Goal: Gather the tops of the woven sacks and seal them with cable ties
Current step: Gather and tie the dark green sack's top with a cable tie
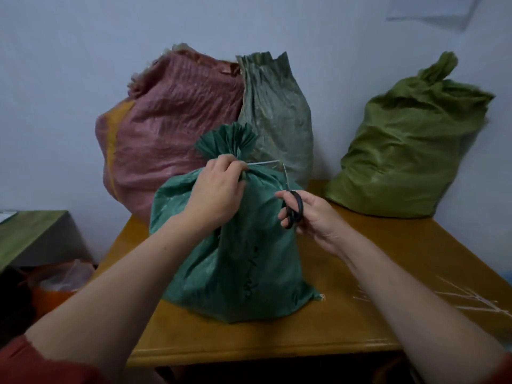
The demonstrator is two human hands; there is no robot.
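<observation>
A dark green woven sack [235, 261] stands upright on the wooden table [360, 314] right in front of me, its top gathered into a fan above a tied neck. My left hand [219, 187] grips that neck, and a pale cable tie [263, 162] sticks out to the right of my fingers. My right hand [313, 214] holds black-handled scissors [292, 209], their blades pointing up toward the tie's free end.
Behind stand a pink sack [171, 120] with its top open and a grey-green sack [277, 117], also ungathered. An olive sack [410, 151] with a gathered top sits at the back right. Loose pale cable ties [468, 300] lie at the table's right edge. A low green surface [25, 234] stands left.
</observation>
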